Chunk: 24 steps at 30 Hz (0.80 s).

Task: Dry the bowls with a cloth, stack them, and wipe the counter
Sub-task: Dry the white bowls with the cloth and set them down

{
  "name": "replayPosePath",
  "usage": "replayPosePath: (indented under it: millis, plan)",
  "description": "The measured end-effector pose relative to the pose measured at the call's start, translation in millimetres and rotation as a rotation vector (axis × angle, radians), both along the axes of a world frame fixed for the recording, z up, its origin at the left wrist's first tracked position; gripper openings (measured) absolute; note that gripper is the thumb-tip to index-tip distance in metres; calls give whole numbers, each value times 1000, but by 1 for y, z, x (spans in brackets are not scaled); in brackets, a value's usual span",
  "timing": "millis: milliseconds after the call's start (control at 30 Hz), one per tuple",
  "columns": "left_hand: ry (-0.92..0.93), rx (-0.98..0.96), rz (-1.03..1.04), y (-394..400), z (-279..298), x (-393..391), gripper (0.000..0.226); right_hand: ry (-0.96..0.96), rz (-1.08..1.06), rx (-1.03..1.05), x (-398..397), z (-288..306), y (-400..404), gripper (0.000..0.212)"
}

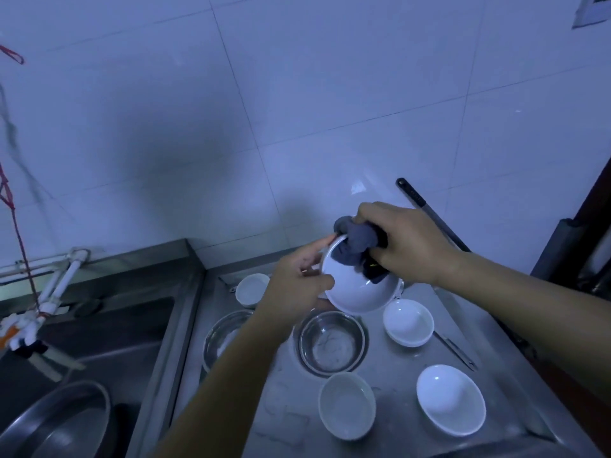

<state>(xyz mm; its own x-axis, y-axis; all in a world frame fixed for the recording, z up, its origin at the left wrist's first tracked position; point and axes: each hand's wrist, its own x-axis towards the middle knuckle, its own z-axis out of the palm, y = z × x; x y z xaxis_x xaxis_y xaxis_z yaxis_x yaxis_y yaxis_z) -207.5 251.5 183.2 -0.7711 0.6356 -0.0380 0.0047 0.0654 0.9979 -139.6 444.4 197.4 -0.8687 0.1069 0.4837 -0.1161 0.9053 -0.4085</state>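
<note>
My left hand (299, 280) grips a white bowl (357, 292) by its left rim and holds it tilted above the steel counter (396, 368). My right hand (400, 241) presses a bunched grey cloth (355, 241) against the bowl's upper inner wall. On the counter below stand several more bowls: white ones at the back left (252, 288), middle right (408, 322), front centre (347, 404) and front right (450, 398), and two steel ones (330, 342) (224, 335), the left one partly behind my forearm.
A steel sink (109, 332) lies to the left with a white tap (59, 285) and a large steel basin (59, 421) in it. A thin metal utensil (456, 350) lies on the counter's right side. A dark long handle (426, 209) leans against the tiled wall.
</note>
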Motion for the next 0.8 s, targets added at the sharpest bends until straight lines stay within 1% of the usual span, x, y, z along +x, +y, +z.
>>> replayPosePath:
  millis: [67,100,167,233,300,367,467,500,533,567,633,700,733,800]
  plan:
    - [-23,66,161,-4,-8,7,67,32,-147,-165,-1,-1,-1,30]
    - [-72,127,232,-6,-13,13,68,36,-221,-296,-2,-2,0,29]
    - [-145,218,251,-7,-24,23,70,33,-329,-592,-5,-7,3,30]
    - [-172,247,201,-5,-32,32,69,13,-359,-786,-5,-14,1,31]
    - [-164,278,171,-1,-33,37,64,2,-324,-914,-2,-20,-5,32]
    - [-191,324,183,-2,-31,36,62,10,-248,-1053,6,-21,-13,33]
    - [-247,419,176,-13,-27,29,67,37,-57,-1292,25,-14,-17,31]
    - [-255,444,159,-17,-25,26,69,39,11,-1340,31,-10,-15,30]
    - [-260,458,141,-21,-23,24,71,37,66,-1338,37,-6,-13,29]
    - [-259,458,128,-24,-22,22,73,36,98,-1271,41,-2,-9,27]
    - [-242,432,118,-28,-22,20,75,40,86,-1000,47,4,-1,28]
    - [-237,415,125,-30,-22,20,76,65,54,-716,53,10,6,42]
    - [-246,418,131,-30,-22,20,76,110,45,-564,57,14,8,49]
    - [-267,431,126,-29,-20,20,74,263,67,-261,63,23,8,51]
